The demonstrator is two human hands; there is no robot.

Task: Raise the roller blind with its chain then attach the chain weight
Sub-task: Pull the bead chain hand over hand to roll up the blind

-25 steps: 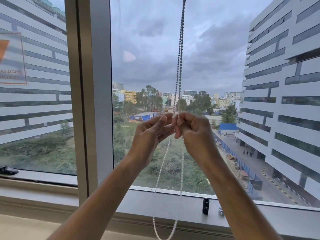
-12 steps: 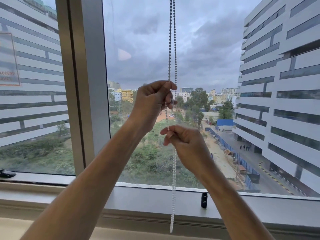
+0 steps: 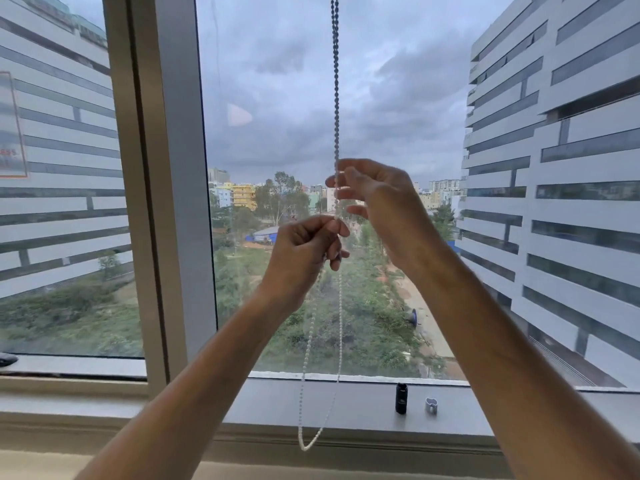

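White plastic beads run through my left hand (image 3: 304, 258), which is curled into a loose fist with thumb and forefinger pinched on the bead chain (image 3: 335, 98). My right hand (image 3: 377, 202) sits higher and just beside it, fingers half open; its fingertips seem to close lightly on the chain where the two strands hang together, though blur keeps me from telling how firm that grip is. Above my hands the chain rises straight up out of the top of the view. Below my left hand it splits into two strands that fall in front of the glass and meet in a loop hanging past the front edge of the window sill (image 3: 311, 403). On the sill, right of the loop, a small black cylinder (image 3: 401, 398) stands upright, with a small grey clip-like piece (image 3: 430, 406) just beside it. The window frame (image 3: 166, 202) stands to my left.
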